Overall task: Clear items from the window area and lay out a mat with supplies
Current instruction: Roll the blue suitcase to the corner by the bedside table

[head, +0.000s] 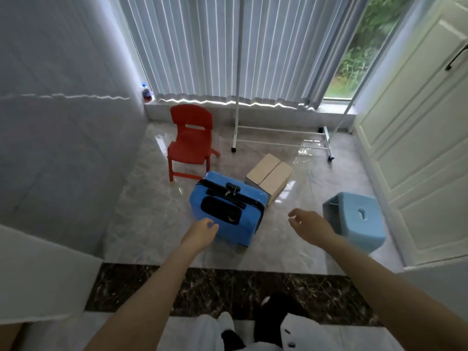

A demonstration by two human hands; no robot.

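In the lower middle of the frame, both my bare arms reach forward over the glossy floor (141,214). My left hand (202,230) hangs with loosely curled fingers just at the near edge of the blue suitcase (228,211), holding nothing; whether it touches the case I cannot tell. My right hand (307,225) hovers to the right of the suitcase, fingers relaxed and slightly spread, also holding nothing, near the light blue stool (357,219). Behind the suitcase sits a cardboard box (271,174), and to the upper left of it a red chair (190,143). A white rack (281,140) stands before the curtain (228,46), and a bottle (146,92) rests on the window ledge (253,110) at the left.
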